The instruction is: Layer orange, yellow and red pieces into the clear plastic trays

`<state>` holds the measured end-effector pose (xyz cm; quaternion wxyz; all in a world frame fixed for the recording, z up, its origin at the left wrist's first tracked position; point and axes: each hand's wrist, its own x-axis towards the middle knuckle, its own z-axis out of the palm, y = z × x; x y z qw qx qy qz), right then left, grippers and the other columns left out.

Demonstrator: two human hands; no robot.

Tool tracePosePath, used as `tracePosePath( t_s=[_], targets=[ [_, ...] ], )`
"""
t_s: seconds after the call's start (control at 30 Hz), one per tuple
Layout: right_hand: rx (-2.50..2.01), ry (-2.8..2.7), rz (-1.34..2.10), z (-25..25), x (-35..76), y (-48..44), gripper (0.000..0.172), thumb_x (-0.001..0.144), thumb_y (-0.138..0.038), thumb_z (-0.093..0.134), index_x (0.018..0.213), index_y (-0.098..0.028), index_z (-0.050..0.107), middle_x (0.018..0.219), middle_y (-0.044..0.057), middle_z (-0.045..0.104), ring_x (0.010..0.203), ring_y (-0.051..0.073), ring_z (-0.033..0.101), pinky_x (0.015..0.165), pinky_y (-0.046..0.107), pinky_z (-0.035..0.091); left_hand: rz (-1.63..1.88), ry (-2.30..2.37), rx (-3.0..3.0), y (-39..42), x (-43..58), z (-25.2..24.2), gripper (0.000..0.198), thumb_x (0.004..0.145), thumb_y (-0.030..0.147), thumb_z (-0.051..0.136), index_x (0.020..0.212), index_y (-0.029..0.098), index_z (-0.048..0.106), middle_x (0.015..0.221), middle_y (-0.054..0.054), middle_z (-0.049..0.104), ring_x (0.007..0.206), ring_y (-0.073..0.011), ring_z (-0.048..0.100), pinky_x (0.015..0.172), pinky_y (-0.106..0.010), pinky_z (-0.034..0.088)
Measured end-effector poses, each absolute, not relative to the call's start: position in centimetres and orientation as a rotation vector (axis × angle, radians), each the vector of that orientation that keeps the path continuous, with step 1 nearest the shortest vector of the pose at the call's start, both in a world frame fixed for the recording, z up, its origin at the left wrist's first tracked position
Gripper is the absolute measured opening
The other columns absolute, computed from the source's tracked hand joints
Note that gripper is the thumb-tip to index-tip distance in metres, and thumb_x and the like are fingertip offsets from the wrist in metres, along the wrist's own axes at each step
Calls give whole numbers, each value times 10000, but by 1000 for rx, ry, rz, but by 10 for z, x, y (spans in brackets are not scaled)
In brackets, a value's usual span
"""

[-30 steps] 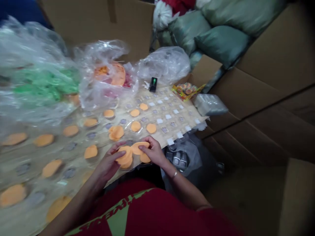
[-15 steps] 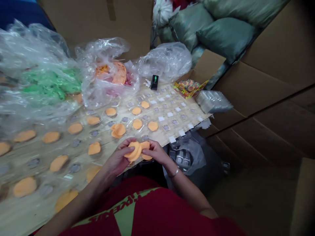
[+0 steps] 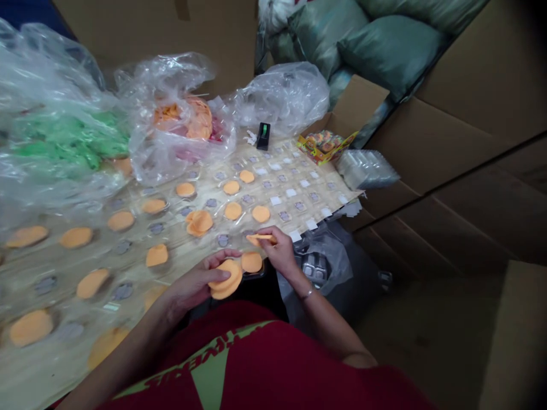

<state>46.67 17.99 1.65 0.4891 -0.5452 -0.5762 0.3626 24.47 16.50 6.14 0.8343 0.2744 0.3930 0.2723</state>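
Note:
A small stack of flat orange discs (image 3: 226,282) is gripped in my left hand (image 3: 197,283), thumb on top, near the table's front edge. Pinched in my right hand (image 3: 276,250) is one orange piece (image 3: 261,238), seen edge-on above the table. Between the hands, another orange disc (image 3: 252,262) lies in a clear tray at the edge. Just beyond, a gray cut-out piece (image 3: 223,240) sits in a clear plastic tray. A loose pile of orange discs (image 3: 199,222) lies behind my left hand, and single orange discs (image 3: 233,211) rest in trays nearby.
Rows of clear trays with gray pieces and white cards (image 3: 290,193) cover the table's right part. Farther back are a black tape dispenser (image 3: 264,136), an open display box (image 3: 327,145), stacked clear trays (image 3: 367,169) and plastic bags with green pieces (image 3: 72,142).
My hands have moved apart. My right hand has drawn one orange piece off the stack and carried it forward and right; the rest stays in my left hand. The view has shifted slightly.

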Motion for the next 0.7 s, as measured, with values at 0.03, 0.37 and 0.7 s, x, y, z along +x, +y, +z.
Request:
tracePosePath(
  t_s=[0.03,0.37,0.7],
  targets=[
    [-1386,-1362,808,14,480,182,169,819,-289,561,921,-192,655,906,35,701,832,175,635,775,284,494,549,833,599,165,243,60,484,568,149,827,1032,198,700,796,-55,703,619,-171,640,542,-230,484],
    [-2025,-1538,501,-30,574,196,270,838,-229,515,1081,-188,627,976,86,699,880,229,642,799,325,476,640,1163,630,183,241,28,436,543,185,845,947,163,685,984,-84,724,746,-196,682,627,-271,546],
    [-1886,-1816,124,-21,543,201,199,875,-207,511,998,-139,652,1108,166,608,1068,284,530,947,405,421,761,1103,641,174,237,38,501,561,99,786,1041,196,682,1070,-52,679,829,-185,651,661,-266,549]
  ],
)
